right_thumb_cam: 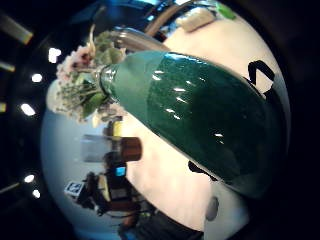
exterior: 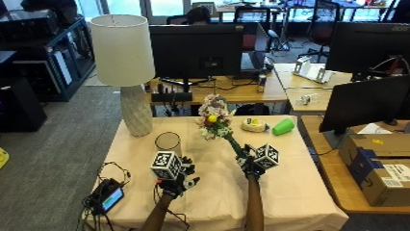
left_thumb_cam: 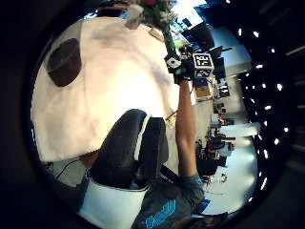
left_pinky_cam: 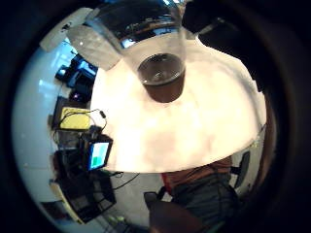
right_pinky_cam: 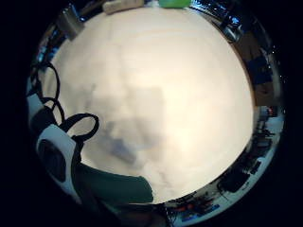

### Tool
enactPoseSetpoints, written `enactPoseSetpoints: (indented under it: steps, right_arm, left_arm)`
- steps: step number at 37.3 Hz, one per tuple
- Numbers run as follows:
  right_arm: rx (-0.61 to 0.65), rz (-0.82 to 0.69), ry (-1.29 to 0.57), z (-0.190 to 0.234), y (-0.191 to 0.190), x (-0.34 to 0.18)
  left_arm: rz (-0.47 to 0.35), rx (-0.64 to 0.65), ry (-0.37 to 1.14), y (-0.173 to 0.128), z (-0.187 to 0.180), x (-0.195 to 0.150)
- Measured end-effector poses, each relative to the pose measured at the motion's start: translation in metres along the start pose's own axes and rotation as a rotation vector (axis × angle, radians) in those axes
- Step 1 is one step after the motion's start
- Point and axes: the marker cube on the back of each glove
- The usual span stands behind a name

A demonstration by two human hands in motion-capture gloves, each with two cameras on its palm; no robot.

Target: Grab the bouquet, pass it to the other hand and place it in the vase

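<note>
The bouquet (exterior: 216,120) is off the table (exterior: 301,178) — just above the middle of the outside view it stands raised, flowers up and leaning toward the upper left, its green-wrapped stem grasped in the right hand (exterior: 251,161). The right thumb-side palm view agrees: the green wrap fills much of it, close to the palm.

So pickup looks done; the pass and the placing are left. The left hand (exterior: 174,179), lower and left of centre, hovers over the table with fingers relaxed and spread, holding nothing.

The vase (exterior: 168,142), a clear glass with a dark base, stands on the table just above the left hand, near the lamp (exterior: 125,67) at upper left. It looks empty.

No brand, label or writing on the bouquet or vase can be read.
</note>
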Motion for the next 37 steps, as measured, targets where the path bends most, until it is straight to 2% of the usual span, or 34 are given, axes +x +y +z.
enactPoseSetpoints:
  steps: [5, 7, 11, 15, 19, 24, 29, 33, 37]
  right_arm:
    - [-0.104, 0.147, -0.168, -0.001, 0.017, -0.011]
    - [-0.105, 0.146, -0.218, -0.004, 0.023, -0.022]
    - [0.01, 0.05, -0.162, -0.009, 0.027, -0.037]
    - [0.038, -0.209, -0.306, -0.006, 0.035, -0.076]
    - [0.011, -0.175, -0.255, 0.008, 0.041, -0.075]
    - [-0.055, -0.28, -0.474, 0.036, 0.042, -0.092]
    - [-0.098, -0.31, -0.534, 0.045, 0.061, -0.117]
    - [-0.127, -0.308, -0.533, 0.045, 0.076, -0.133]
    - [-0.123, -0.357, -0.511, 0.055, 0.073, -0.124]
  left_arm:
    - [0.063, 0.006, 0.186, -0.016, -0.004, 0.024]
    - [0.083, 0.001, 0.278, -0.024, -0.004, 0.033]
    - [0.113, -0.003, 0.462, -0.043, -0.004, 0.047]
    - [0.13, -0.016, 0.68, -0.072, -0.001, 0.062]
    - [0.101, -0.014, 0.821, -0.088, -0.008, 0.078]
    - [0.082, 0.053, 0.958, -0.102, -0.018, 0.094]
    - [0.051, 0.114, 1.111, -0.112, -0.029, 0.106]
    - [0.031, 0.134, 1.151, -0.113, -0.041, 0.114]
    - [0.007, 0.145, 1.16, -0.119, -0.049, 0.114]
